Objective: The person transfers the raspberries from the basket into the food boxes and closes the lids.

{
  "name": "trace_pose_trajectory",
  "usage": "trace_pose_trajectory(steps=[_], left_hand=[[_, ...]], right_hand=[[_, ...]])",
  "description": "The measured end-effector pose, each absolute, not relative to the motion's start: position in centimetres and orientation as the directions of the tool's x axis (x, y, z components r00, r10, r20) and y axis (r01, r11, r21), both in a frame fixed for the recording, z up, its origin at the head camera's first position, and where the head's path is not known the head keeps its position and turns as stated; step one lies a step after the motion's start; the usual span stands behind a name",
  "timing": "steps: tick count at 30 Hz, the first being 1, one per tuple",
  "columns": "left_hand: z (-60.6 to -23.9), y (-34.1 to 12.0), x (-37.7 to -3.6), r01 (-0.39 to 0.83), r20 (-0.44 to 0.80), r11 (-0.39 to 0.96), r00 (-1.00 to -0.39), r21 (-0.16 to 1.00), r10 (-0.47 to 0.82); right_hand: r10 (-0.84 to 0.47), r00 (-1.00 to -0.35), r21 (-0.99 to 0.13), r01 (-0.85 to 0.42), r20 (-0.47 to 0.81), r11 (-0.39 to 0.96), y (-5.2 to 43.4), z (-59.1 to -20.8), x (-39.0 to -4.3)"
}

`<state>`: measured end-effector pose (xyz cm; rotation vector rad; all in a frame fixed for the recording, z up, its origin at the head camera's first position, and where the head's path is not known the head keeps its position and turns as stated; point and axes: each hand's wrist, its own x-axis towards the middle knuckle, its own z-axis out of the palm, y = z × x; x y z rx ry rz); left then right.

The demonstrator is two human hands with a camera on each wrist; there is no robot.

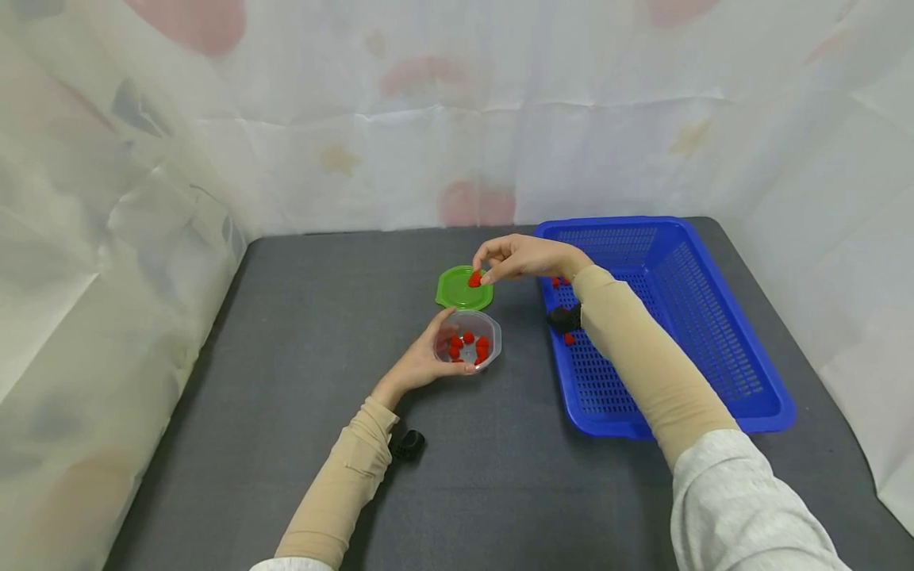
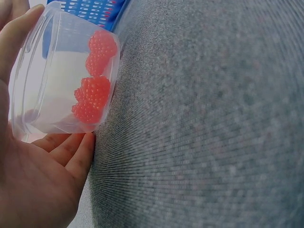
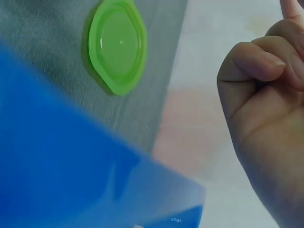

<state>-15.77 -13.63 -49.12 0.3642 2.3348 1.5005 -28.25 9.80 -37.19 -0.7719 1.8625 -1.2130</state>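
Observation:
My left hand grips a small clear plastic container, thumb on the near side and fingers round the far side. Several red raspberries lie on its bottom, seen through the wall in the left wrist view. Above and behind the container, my right hand pinches one raspberry between thumb and fingertips. That raspberry overlaps a green lid lying on the table just beyond the container. In the right wrist view the curled fingers show, but the raspberry is hidden.
A blue perforated basket stands on the right of the dark grey table, beneath my right forearm. A few raspberries lie along its left side. Printed curtains hang behind the table and at both sides.

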Motion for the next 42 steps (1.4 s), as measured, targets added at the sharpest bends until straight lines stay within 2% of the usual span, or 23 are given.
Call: trace_pose_trajectory(steps=[6, 12, 20, 25, 33, 42], left_hand=[[-49.3, -13.6, -15.8, 0.021, -0.155, 0.413, -0.909, 0.911, 0.387], [-49.3, -13.8, -15.9, 0.032, -0.150, 0.420, -0.907, 0.907, 0.394], [-49.1, -13.8, -15.9, 0.024, -0.162, 0.428, -0.906, 0.903, 0.392], [-49.1, -13.7, -15.9, 0.025, -0.159, 0.425, -0.906, 0.905, 0.393], [-49.4, -13.7, -16.0, 0.042, -0.141, 0.425, -0.911, 0.904, 0.389], [-48.8, -13.5, -16.0, 0.021, -0.156, 0.415, -0.909, 0.910, 0.387]], right_hand=[[-0.796, -0.506, -0.883, -0.129, -0.333, 0.452, 8.3, -38.0, -27.9], [-0.778, -0.461, -0.799, -0.210, -0.427, 0.563, 7.1, -39.2, -27.8], [-0.751, -0.433, -0.721, -0.272, -0.499, 0.637, 6.0, -40.1, -27.6], [-0.735, -0.422, -0.688, -0.292, -0.530, 0.664, 5.6, -40.3, -27.4], [-0.730, -0.371, -0.654, -0.329, -0.574, 0.681, 5.3, -41.1, -27.4], [-0.730, -0.370, -0.656, -0.325, -0.575, 0.681, 5.0, -41.3, -27.0]])
